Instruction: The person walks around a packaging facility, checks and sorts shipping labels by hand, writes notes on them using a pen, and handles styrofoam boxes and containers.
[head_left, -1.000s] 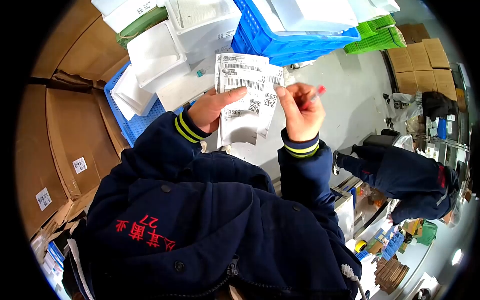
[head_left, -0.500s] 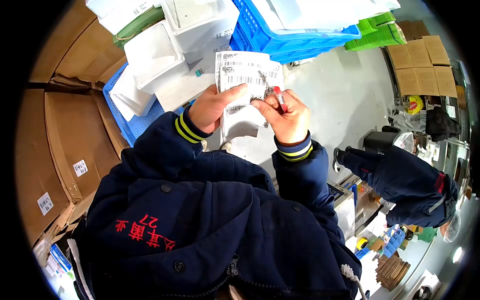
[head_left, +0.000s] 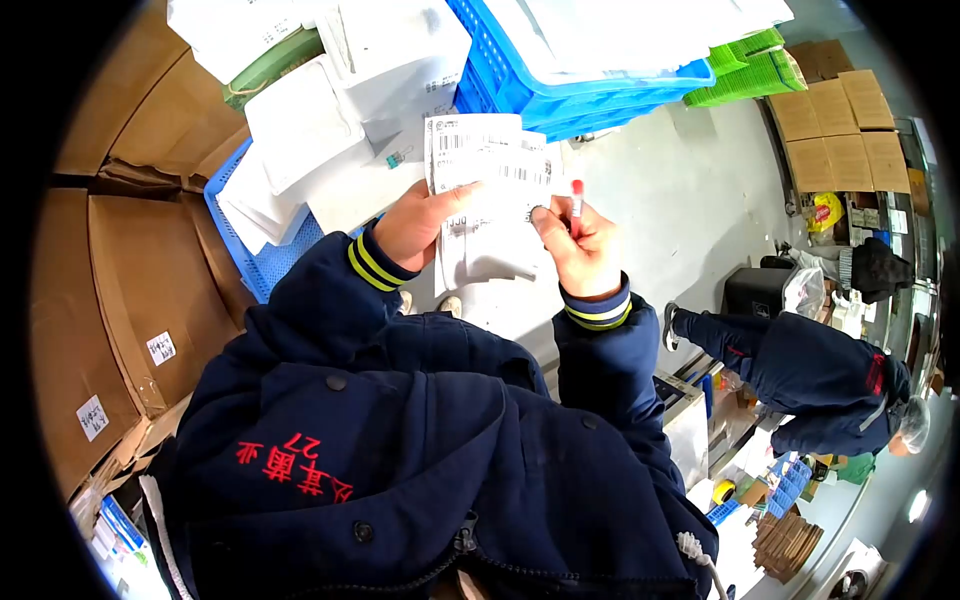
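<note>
A stack of white printed labels with barcodes is held up in front of me. My left hand grips its left edge, thumb lying across the front. At the right edge, my right hand pinches the paper between thumb and finger. That same hand also holds a red-capped pen, which stands nearly upright between its fingers. The lower part of the sheets bends and curls. A small teal binder clip lies on the white surface beyond my left hand.
White foam boxes and a blue basket stand at the upper left. Stacked blue crates are straight ahead. Large cardboard boxes line the left. Another person in a dark jacket stands at the right.
My right hand has shifted slightly right and down along the labels, and the pen has turned more upright. The sheets have moved and curl more at the bottom.
</note>
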